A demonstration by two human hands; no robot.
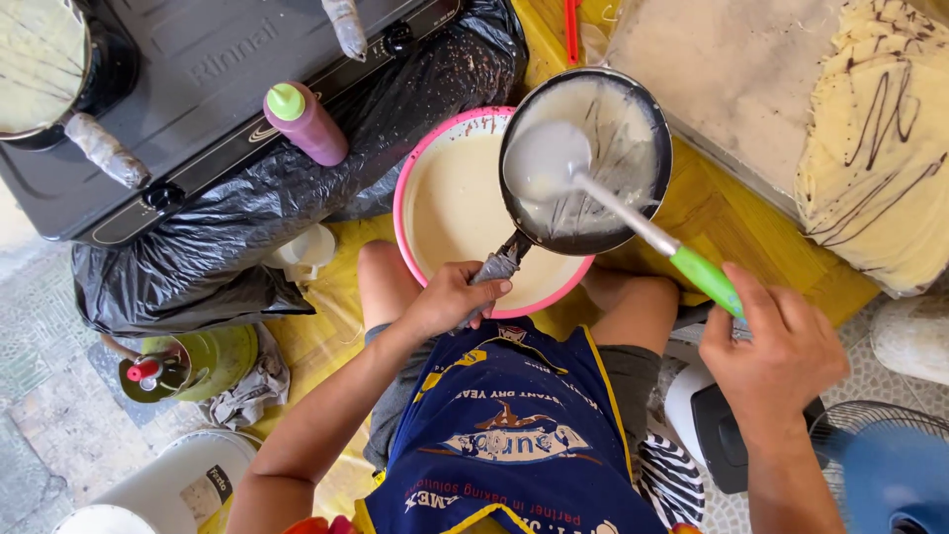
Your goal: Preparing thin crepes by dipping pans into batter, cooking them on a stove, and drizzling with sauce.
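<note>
Left hand (450, 297) clenched round wrapped handle of small black frying pan (585, 158), frame centre, above pink-rimmed batter bowl (435, 213). Right hand (776, 356) gripping green-handled metal ladle (559, 163), scoop inside pan.

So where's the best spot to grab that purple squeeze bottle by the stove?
Grip the purple squeeze bottle around its wide body, coming from the front edge of the stove. It lies tilted there, its green cap pointing away toward the stove top. The body is the broadest part and nothing covers it.

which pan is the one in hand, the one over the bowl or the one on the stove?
The small black pan over the pink bowl: the left hand grips its handle. The other pan sits untouched on the stove, far left.
</note>
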